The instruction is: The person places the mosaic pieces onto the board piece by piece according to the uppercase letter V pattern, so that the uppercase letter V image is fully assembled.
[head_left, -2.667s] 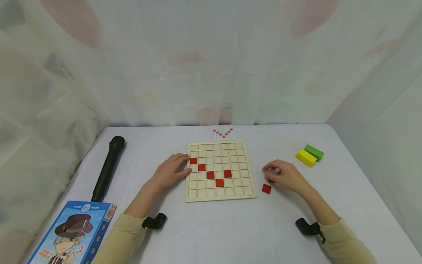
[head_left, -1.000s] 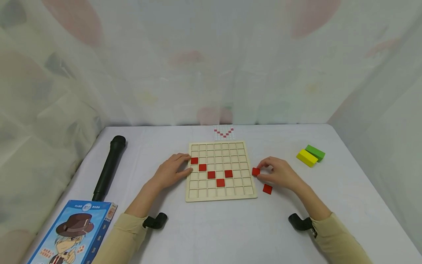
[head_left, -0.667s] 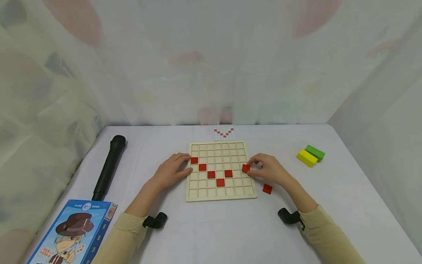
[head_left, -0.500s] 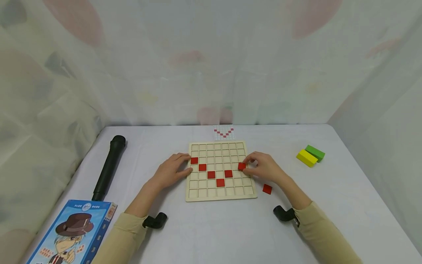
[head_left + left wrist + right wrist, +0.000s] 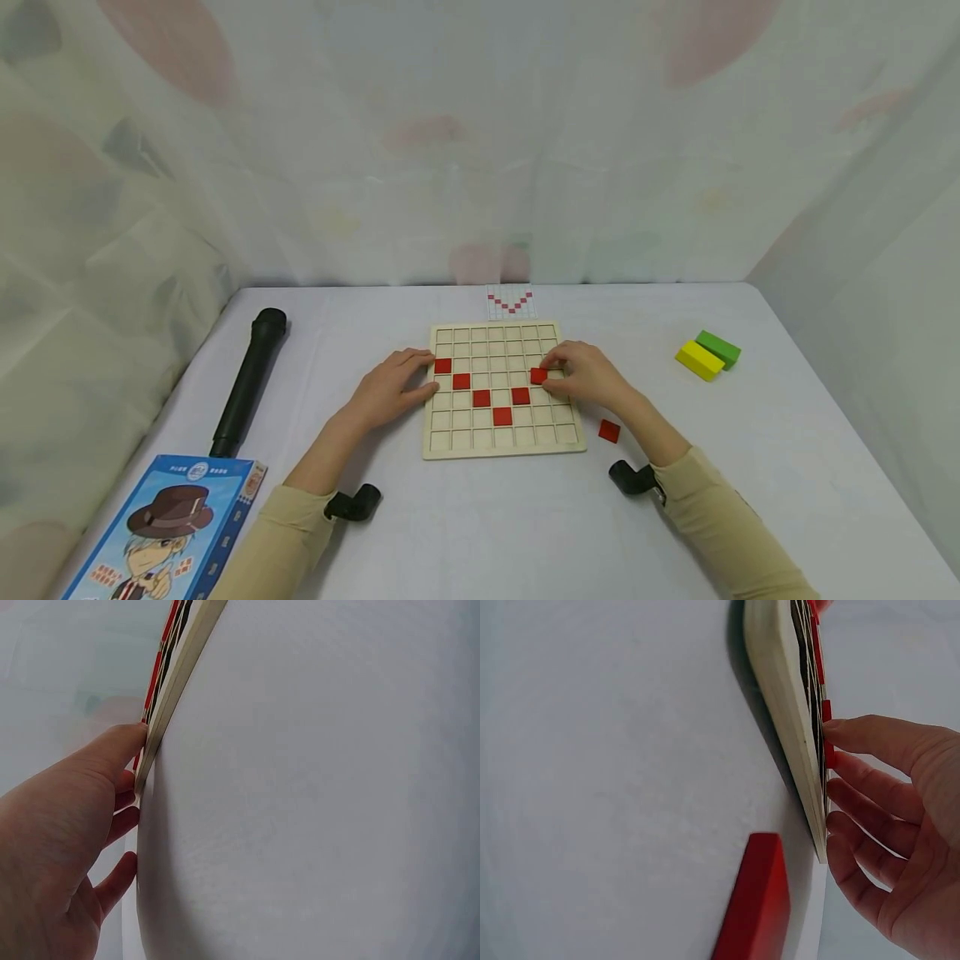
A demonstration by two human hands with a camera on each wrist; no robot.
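Note:
My right hand (image 5: pixel 587 372) pinches a red square tile (image 5: pixel 538 376) between thumb and fingertips over the right part of the wooden grid board (image 5: pixel 497 350). In the right wrist view the held tile (image 5: pixel 828 733) stands close against the board's top. Several red tiles sit in the board's squares, running down from the left edge and rising again by one tile (image 5: pixel 521 396) on the right. Beside the board's left edge my left hand (image 5: pixel 384 387) rests with fingers loosely spread, thumb and fingertips touching the rim. One loose red tile (image 5: pixel 609 431) lies right of the board.
A small pattern card (image 5: pixel 512 302) showing a red V lies behind the board. Yellow (image 5: pixel 700 361) and green (image 5: pixel 718 349) blocks stand at the back right. On the left are a black stick-like object (image 5: pixel 250 383) and a blue box (image 5: pixel 165 525) with a cartoon figure.
My right hand has picked up a red tile from the table at the right and carried it left over the board. My left hand has stayed at the board's left edge.

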